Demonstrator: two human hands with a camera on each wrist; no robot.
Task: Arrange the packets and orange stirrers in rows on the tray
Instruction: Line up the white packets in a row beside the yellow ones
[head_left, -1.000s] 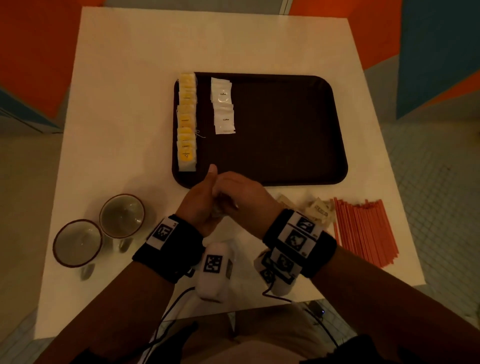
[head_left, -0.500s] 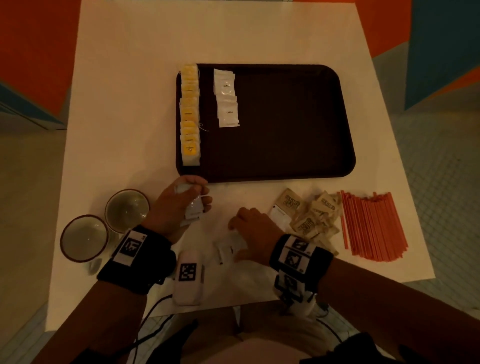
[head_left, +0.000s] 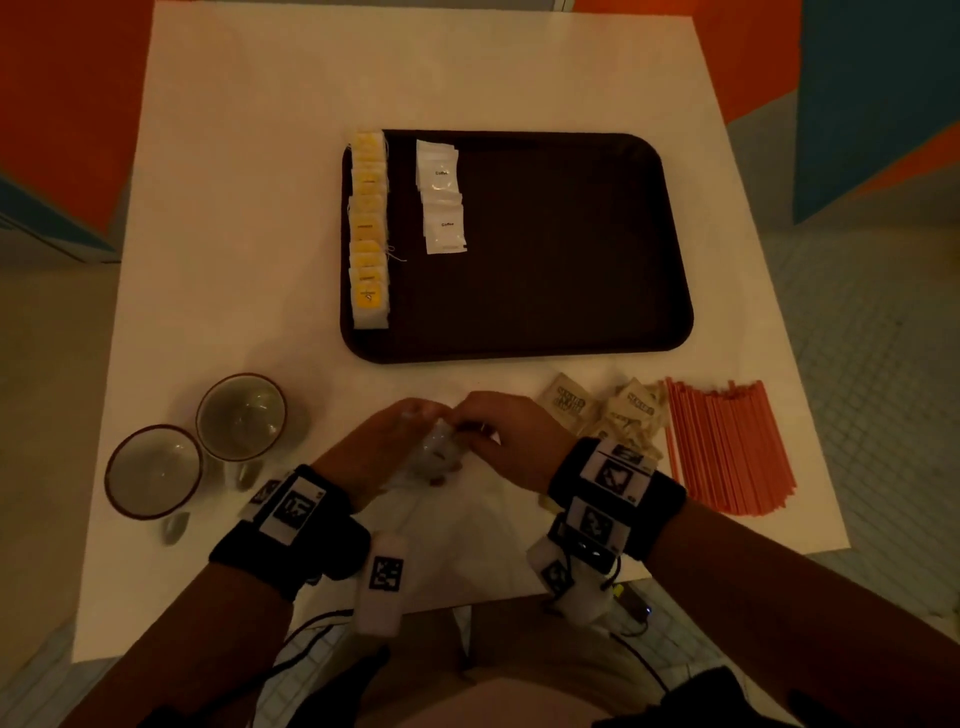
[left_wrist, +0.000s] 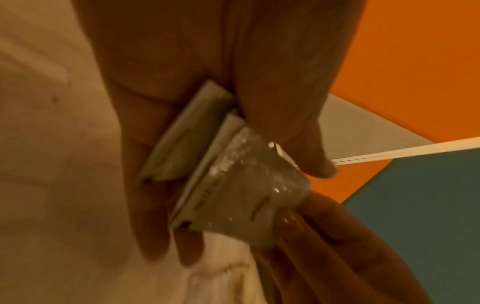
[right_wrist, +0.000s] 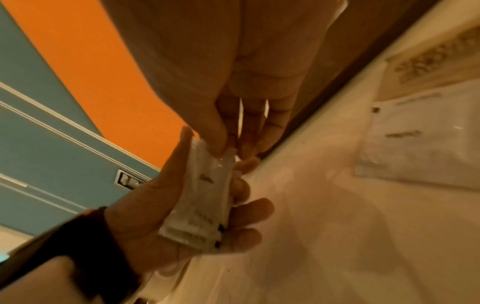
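A dark tray (head_left: 571, 234) lies mid-table with a row of yellow packets (head_left: 369, 228) along its left edge and a shorter row of white coffee packets (head_left: 441, 200) beside it. In front of the tray my left hand (head_left: 395, 441) grips a small stack of white packets (head_left: 439, 454) (left_wrist: 207, 164) (right_wrist: 200, 197). My right hand (head_left: 493, 436) pinches the top end of the outermost packet in that stack (right_wrist: 223, 150). Brown sugar packets (head_left: 608, 415) lie heaped right of my hands. Orange stirrers (head_left: 722, 447) lie in a bundle at the right.
Two empty cups (head_left: 241, 415) (head_left: 153, 470) stand at the front left of the white table (head_left: 234, 208). More white packets (right_wrist: 415, 139) lie on the table near my right wrist. The table's front edge is just behind my wrists.
My right hand has left the table and come up to my left hand, where it now pinches a packet against the stack. My left hand shifted right to meet it.
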